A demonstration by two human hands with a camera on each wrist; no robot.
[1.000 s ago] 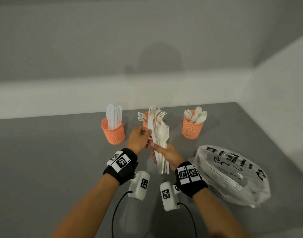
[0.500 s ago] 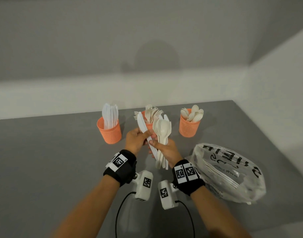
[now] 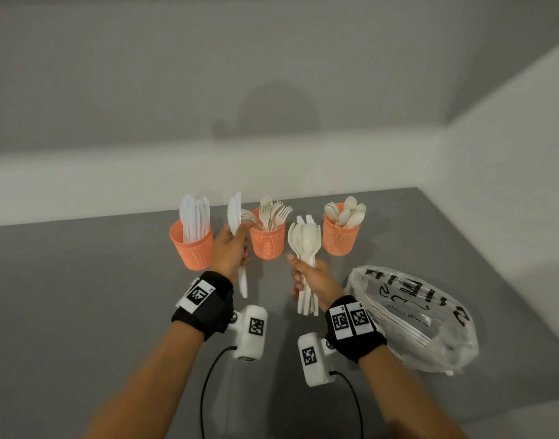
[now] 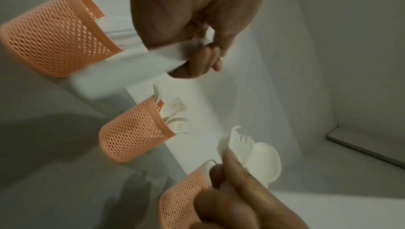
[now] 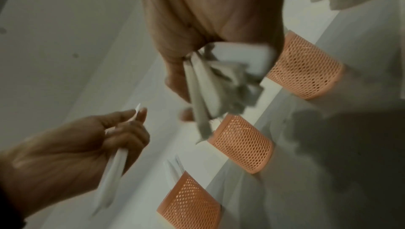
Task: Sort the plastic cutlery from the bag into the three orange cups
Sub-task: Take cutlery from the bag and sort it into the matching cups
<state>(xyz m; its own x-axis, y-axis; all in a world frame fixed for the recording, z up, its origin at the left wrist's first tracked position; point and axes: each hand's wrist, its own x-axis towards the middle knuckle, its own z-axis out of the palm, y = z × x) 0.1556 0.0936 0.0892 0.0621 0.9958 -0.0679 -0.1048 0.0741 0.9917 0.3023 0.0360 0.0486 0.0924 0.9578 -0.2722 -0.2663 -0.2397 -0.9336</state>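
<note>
Above the grey worktop (image 3: 82, 312), the left hand (image 3: 230, 251) gripped one white knife (image 3: 234, 213) just beside the knife cup (image 3: 192, 245), while the right hand (image 3: 313, 277) clutched a mixed bundle of cutlery (image 3: 305, 242). Sorting looked well advanced: the fork cup (image 3: 268, 240) and spoon cup (image 3: 340, 239) each held several pieces. That bundle remained unsorted, and more cutlery showed inside the plastic bag (image 3: 414, 318).
</note>
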